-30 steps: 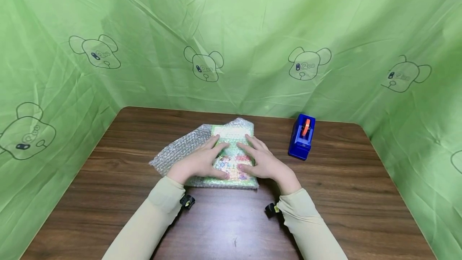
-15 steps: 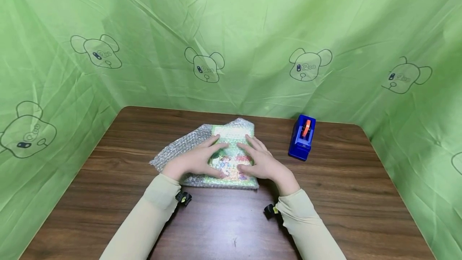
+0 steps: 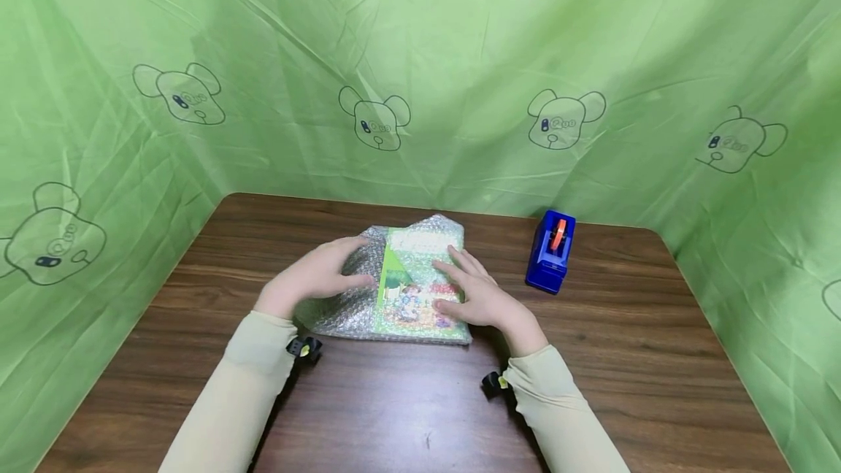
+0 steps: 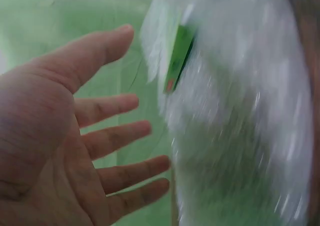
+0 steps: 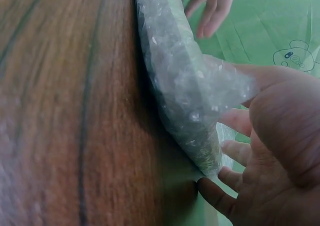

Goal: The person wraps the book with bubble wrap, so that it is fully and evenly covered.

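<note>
A book [image 3: 417,268] with a green, colourfully illustrated cover lies on the table, seen through bubble wrap [image 3: 348,312] that spreads out on its left. My left hand [image 3: 312,276] is over that left part of the wrap, fingers extended; in the left wrist view its fingertips [image 4: 162,163] are close to the wrap, and contact is unclear. On the right side of the wrapped book, my right hand [image 3: 482,294] rests with fingers spread. The right wrist view shows that thumb on top of the wrap [image 5: 175,70] and the fingers by its edge.
A blue tape dispenser [image 3: 550,254] with an orange wheel stands to the right, towards the back of the wooden table [image 3: 624,341]. Green cloth [image 3: 460,35] with line-drawn bear heads encloses the table's back and sides.
My left hand has moved left, off the book's cover and over the bubble wrap beside it. The cover's left part is now uncovered. My right hand has stayed in place.
</note>
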The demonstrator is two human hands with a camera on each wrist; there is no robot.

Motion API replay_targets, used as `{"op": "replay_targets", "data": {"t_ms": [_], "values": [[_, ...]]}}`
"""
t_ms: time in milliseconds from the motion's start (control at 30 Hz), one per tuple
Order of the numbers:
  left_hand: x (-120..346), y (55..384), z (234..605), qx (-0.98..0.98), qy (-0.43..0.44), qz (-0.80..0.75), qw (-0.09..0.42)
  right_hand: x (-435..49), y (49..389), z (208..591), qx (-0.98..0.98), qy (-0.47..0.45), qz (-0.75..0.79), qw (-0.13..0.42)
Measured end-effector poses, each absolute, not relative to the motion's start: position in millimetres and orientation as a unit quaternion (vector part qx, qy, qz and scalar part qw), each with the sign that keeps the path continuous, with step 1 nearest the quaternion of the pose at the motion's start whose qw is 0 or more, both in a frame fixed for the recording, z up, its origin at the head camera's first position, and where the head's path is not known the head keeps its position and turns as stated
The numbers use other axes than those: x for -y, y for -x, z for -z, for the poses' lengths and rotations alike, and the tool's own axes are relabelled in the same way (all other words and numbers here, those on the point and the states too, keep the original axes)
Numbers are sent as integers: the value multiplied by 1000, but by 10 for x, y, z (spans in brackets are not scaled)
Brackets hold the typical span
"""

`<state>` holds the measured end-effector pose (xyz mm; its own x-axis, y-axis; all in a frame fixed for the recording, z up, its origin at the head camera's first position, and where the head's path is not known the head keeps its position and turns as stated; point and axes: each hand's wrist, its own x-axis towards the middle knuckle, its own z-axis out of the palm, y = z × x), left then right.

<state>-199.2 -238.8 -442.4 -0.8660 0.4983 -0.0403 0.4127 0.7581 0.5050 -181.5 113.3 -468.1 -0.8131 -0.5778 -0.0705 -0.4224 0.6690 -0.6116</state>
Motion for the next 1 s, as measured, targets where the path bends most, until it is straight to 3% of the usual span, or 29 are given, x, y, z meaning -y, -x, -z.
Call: {"op": "replay_targets", "data": {"t_ms": [467,1000], "values": [[3031,1987,4260,-931,-169,-312,82,-1152,1799,4676,-901,271,312,131],[3372,2026,4500,-894,-144,-406,127,-1130,1804,4683,-899,274,316,131]]}}
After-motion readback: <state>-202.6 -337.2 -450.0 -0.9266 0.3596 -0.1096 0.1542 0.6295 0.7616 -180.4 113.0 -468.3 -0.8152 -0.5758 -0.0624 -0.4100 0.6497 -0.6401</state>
